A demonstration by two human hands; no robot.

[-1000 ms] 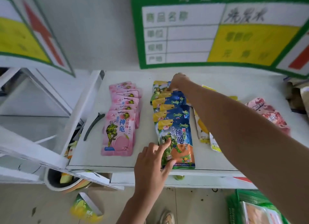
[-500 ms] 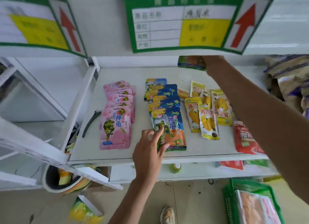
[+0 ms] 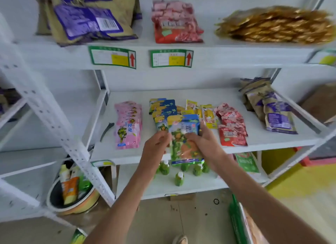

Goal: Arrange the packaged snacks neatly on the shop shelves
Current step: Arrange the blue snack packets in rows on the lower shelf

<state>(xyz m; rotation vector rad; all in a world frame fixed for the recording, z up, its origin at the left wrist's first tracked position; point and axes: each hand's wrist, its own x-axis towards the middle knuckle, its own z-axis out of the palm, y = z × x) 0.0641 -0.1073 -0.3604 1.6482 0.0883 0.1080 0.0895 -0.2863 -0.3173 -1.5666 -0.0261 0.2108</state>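
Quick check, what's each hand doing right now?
Left hand: pinches the blue snack pouch at its left edge.
Right hand: grips the same pouch.

Glossy blue-and-green plastic snack pouch (image 3: 184,140), centre frame: slick film catching glare. Pink glossy plastic pouches (image 3: 128,124) left of it, same shiny finish. White painted metal shelf (image 3: 200,95), mid frame: matt, smooth. Perforated white metal upright (image 3: 60,127), left: matt paint. Crinkled gold foil packets (image 3: 276,24), upper right: metallic sheen. Green-bordered paper price labels (image 3: 171,58), upper centre: flat, matt.
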